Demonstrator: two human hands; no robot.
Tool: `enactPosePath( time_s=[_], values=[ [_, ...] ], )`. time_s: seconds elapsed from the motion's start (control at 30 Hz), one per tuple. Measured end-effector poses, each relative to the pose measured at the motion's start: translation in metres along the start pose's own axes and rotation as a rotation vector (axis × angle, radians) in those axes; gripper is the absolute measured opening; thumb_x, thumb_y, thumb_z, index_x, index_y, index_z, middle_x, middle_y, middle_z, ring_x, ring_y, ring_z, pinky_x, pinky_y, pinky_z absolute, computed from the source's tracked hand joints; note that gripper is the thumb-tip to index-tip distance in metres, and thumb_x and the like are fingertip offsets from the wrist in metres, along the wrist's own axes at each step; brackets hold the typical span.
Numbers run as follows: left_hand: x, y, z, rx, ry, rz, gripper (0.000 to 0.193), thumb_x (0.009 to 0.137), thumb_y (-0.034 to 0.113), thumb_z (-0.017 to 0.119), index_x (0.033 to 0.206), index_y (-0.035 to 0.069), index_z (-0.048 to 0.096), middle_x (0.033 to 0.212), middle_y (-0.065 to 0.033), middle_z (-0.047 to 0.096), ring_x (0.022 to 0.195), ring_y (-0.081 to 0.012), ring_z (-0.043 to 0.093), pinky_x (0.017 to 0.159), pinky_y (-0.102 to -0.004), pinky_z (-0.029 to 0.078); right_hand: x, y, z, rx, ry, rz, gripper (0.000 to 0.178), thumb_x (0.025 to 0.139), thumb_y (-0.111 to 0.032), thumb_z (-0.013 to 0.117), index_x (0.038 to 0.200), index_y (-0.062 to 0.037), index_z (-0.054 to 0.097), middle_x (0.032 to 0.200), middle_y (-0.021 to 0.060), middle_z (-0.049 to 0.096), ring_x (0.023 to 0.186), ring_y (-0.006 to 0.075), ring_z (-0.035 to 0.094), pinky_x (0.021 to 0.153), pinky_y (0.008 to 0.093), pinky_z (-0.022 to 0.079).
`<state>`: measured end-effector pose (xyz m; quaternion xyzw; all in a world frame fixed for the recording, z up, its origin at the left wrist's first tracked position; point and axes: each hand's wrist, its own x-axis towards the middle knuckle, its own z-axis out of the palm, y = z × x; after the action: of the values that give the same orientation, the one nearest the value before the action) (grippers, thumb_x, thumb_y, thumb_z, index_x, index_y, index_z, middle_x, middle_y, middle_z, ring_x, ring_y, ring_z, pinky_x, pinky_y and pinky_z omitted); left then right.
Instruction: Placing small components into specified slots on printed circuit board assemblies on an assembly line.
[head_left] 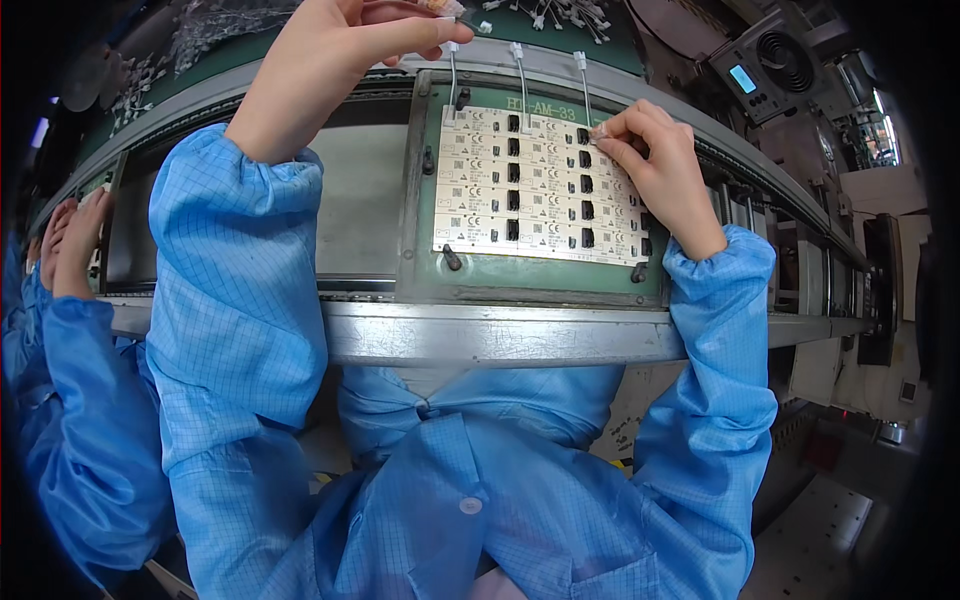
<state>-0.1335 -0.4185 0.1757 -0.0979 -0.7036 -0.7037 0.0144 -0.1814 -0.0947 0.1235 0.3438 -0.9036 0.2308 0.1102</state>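
My left hand [325, 65] is raised over the far edge of the line, its thumb and fingers pinched together. A thin short cable with a white plug [485, 27] sticks out from its fingertips. My right hand [655, 160] reaches to the upper right of a white circuit board panel [475, 170], fingers closed in a pinch beside a black component [584, 136]. What that pinch holds is too small to make out. The panel sits on a green fixture plate [500, 275]. Three grey cables with white plugs [517, 50] extend from its far edge.
Black clamps [451, 258] stand around the panel. A metal rail [500, 335] runs along the near side. More white-plugged cables [570, 14] lie on a green surface beyond. A box with a fan and small screen [765, 65] stands far right. Another person's hands [75, 235] are at the left.
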Motion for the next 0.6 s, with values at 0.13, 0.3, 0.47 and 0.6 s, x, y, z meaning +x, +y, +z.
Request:
enactPosePath(
  time_s=[0.13, 0.3, 0.47, 0.6],
  values=[
    [-0.006, -0.013, 0.002, 0.037, -0.013, 0.081, 0.013, 0.093, 0.006, 0.073, 0.102, 0.002, 0.066, 0.099, -0.0062, 0.073, 0.089, -0.0089, 0.067, 0.077, -0.0234, 0.054, -0.002, -0.001, 0.006, -0.058, 0.055, -0.046, 0.011, 0.091, -0.006, 0.073, 0.097, 0.0041, 0.070, 0.083, 0.0049, 0.060, 0.068, 0.0111, 0.054, 0.063, 0.0273, 0.044],
    [-0.007, -0.021, 0.005, 0.041, -0.025, 0.047, 0.012, 0.094, 0.005, 0.073, 0.101, 0.001, 0.064, 0.096, -0.0044, 0.072, 0.088, -0.0083, 0.066, 0.077, -0.0236, 0.053, -0.003, -0.005, 0.007, 0.065, 0.029, 0.113, 0.011, 0.092, -0.005, 0.072, 0.098, 0.0046, 0.069, 0.083, 0.0030, 0.060, 0.069, 0.0080, 0.052, 0.062, 0.0251, 0.043],
    [-0.006, -0.027, 0.006, 0.127, -0.045, 0.102, 0.011, 0.093, 0.004, 0.071, 0.099, 0.000, 0.063, 0.094, -0.0038, 0.070, 0.088, -0.0089, 0.065, 0.078, -0.0243, 0.053, -0.004, -0.007, 0.003, 0.056, 0.021, 0.116, 0.011, 0.093, -0.004, 0.071, 0.097, 0.0059, 0.069, 0.083, 0.0024, 0.061, 0.066, 0.0064, 0.049, 0.058, 0.0243, 0.042],
    [-0.008, -0.027, 0.012, 0.149, -0.026, 0.125, 0.010, 0.092, 0.002, 0.071, 0.098, 0.000, 0.063, 0.093, -0.0054, 0.071, 0.088, -0.0094, 0.066, 0.079, -0.0252, 0.053, -0.008, -0.009, -0.001, 0.080, 0.005, 0.151, 0.010, 0.093, -0.005, 0.070, 0.099, 0.0022, 0.070, 0.085, 0.0027, 0.061, 0.071, 0.0109, 0.053, 0.069, 0.0276, 0.043]
  ],
)
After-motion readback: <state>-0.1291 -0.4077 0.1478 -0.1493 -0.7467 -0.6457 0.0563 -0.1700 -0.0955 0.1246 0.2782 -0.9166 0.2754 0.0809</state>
